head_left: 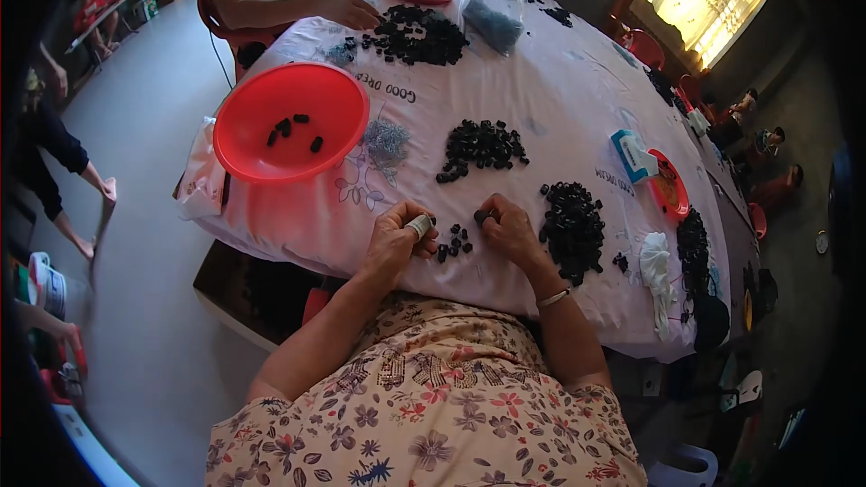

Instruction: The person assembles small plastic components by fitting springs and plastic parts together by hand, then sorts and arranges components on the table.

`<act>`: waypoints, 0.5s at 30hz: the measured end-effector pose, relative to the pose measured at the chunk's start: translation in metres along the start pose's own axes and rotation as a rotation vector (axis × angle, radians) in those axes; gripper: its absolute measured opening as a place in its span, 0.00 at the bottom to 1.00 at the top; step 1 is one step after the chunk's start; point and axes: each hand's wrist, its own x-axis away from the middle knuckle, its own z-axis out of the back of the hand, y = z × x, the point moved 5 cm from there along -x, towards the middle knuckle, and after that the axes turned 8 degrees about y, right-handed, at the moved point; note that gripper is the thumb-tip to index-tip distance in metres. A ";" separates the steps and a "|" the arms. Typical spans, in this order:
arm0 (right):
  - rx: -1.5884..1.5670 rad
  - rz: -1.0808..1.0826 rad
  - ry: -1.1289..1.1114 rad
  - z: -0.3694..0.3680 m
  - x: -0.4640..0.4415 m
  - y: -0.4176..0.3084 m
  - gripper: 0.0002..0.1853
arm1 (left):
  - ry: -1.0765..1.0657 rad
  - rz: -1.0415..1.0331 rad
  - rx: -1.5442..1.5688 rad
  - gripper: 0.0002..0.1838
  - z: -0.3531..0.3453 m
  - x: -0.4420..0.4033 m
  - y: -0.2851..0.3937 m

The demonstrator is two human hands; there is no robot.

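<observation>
My left hand (404, 233) is closed in a pinch near the table's front edge, a pale wrap around one finger; a dark bit shows at its fingertips, too small to make out. Across a small gap, my right hand (510, 230) pinches a small black piece (482, 215). Between and just below the hands lies a small group of black pieces (455, 243). Beyond them is a heap of similar black pieces (483, 146). A larger black heap (574, 230) lies right of my right hand. Several black pieces sit in the red basin (236, 131) at the left.
A tangled heap of grey-blue bits (386, 142) lies beside the basin. At the far side, a person's hand (352, 11) is near another black heap (419, 36) and a clear plastic bag (496, 9). A tissue box (634, 157) and white cloth (657, 275) are at the right.
</observation>
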 end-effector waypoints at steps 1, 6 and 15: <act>-0.003 -0.004 0.000 0.000 -0.001 0.002 0.09 | -0.006 -0.003 -0.001 0.03 0.000 -0.001 0.000; -0.040 0.003 0.017 0.000 -0.002 0.004 0.08 | -0.023 -0.003 -0.005 0.03 -0.001 -0.001 -0.002; -0.117 -0.115 -0.018 0.001 0.001 -0.001 0.07 | -0.028 -0.010 0.000 0.03 0.001 -0.001 0.000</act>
